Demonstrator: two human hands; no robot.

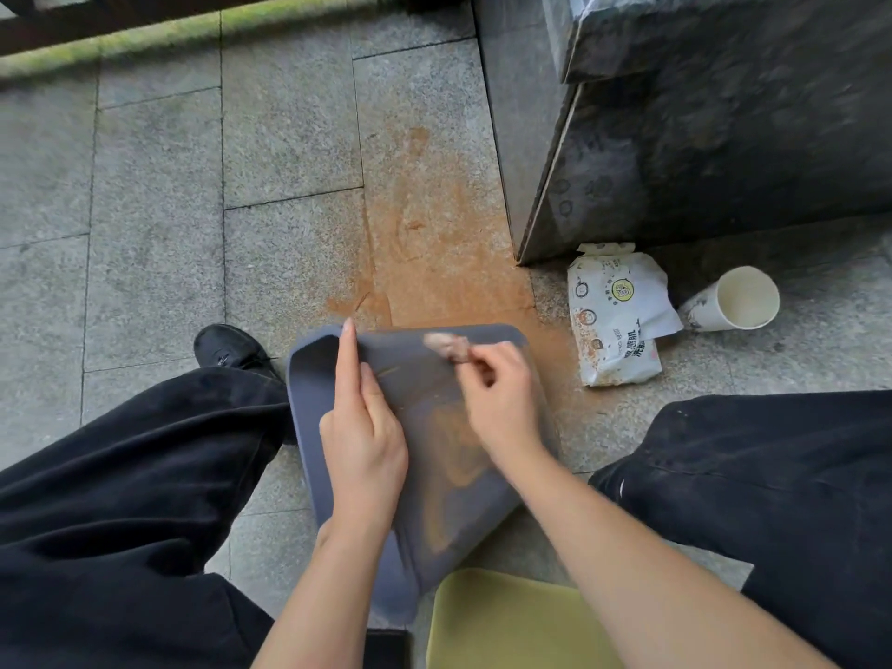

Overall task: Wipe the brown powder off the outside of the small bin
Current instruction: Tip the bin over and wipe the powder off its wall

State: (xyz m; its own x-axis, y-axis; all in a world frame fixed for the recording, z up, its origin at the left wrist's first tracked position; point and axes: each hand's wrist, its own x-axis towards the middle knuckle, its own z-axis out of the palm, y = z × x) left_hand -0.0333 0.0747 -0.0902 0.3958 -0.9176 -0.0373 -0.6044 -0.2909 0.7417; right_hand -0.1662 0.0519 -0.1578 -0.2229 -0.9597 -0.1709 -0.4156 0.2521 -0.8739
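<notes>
The bin (pixel 425 451), a dark grey plastic tub, is held off the floor (pixel 159 195) between the knees, laid over on its side. It is judged light and stiff, smooth and somewhat slippery under the powder (pixel 453 465), and not fragile. The rim beside the mouth is judged the best place to be taken, since it gives an edge to hook.

The left hand (pixel 362 427) is clamped on that rim, the forefinger laid straight along the edge and the other fingers curled over the wall. The right hand (pixel 497 393) is closed on a small brown-stained wad (pixel 446 346), pressed to the wall just beyond the knuckles. What the wad is made of cannot be told.

The long axis is seen to run away from the body, tilted a little leftward at its far end. The mouth is turned to the left of the left grip, and the dusted wall faces up, with brown streaks lying nearer the body than the right grip.
</notes>
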